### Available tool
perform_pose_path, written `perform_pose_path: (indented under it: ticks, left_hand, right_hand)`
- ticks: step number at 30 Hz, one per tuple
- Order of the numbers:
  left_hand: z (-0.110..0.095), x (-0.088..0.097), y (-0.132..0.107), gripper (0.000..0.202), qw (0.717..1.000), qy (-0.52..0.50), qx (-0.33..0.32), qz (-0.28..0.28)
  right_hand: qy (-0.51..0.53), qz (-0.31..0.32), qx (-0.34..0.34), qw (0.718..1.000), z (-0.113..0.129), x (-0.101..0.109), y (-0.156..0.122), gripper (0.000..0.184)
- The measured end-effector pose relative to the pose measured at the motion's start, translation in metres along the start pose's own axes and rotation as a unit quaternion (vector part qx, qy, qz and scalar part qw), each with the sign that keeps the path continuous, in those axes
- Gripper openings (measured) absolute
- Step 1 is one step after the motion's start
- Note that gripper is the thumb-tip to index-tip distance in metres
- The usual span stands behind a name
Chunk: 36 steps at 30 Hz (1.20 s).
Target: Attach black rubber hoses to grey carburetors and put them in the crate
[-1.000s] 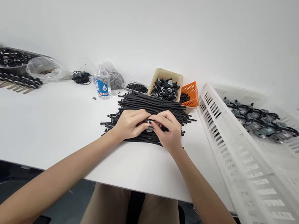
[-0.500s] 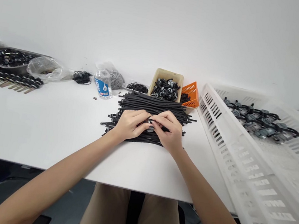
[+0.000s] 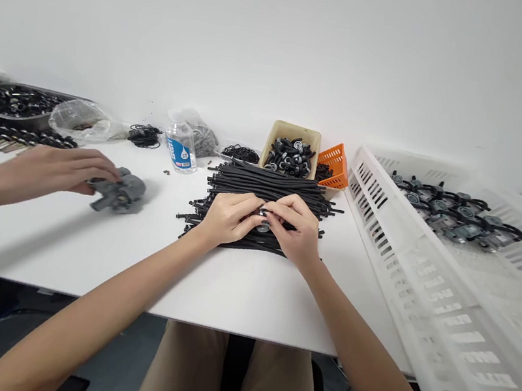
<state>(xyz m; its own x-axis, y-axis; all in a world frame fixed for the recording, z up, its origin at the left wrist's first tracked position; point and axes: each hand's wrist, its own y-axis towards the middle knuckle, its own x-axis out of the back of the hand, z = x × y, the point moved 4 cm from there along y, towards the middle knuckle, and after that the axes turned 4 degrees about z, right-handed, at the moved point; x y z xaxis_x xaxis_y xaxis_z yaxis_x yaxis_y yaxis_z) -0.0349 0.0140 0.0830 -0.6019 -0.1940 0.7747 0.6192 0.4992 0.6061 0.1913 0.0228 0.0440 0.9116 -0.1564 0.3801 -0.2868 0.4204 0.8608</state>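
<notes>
My left hand and my right hand meet over a pile of black rubber tubes on the white table. Between their fingertips both pinch one small grey and black fitting. Each hand has its fingers curled round it. From the left edge another person's hand reaches in and rests on a grey metal part lying on the table.
Behind the tubes stand a beige bin of fittings and an orange basket. A white slotted crate with assembled parts fills the right. A water bottle, plastic bags, black rings and a metal tray lie far left.
Another person's hand has come in from the left with a grey metal part and set it on the table. My own hands have stayed over the tubes, still pinching the fitting.
</notes>
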Motion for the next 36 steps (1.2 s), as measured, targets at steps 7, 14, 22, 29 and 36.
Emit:
perform_pose_path:
  ticks: [7, 14, 22, 29, 36]
  left_hand:
    - [0.026, 0.059, -0.036, 0.046, 0.997, 0.028, 0.007, 0.066]
    - [-0.012, -0.089, 0.030, 0.035, 0.993, 0.058, -0.016, -0.102]
    - [-0.027, -0.043, 0.010, 0.023, 0.992, 0.070, 0.073, -0.077]
    - [-0.022, 0.010, -0.096, 0.029, 0.919, 0.179, 0.351, -0.016]
    - [0.048, 0.040, -0.150, 0.048, 0.784, 0.204, 0.575, 0.114]
  right_hand:
    - [0.007, -0.003, 0.002, 1.000, 0.000, 0.000, 0.000, 0.016]
    - [0.006, 0.021, -0.007, 1.000, -0.009, -0.001, -0.002, 0.018]
    - [-0.010, 0.019, -0.018, 1.000, -0.016, 0.003, -0.003, 0.014]
    - [-0.039, 0.041, 0.003, 0.998, -0.018, -0.003, -0.006, 0.012]
    - [-0.045, 0.044, -0.009, 0.998, -0.017, -0.006, -0.007, 0.009]
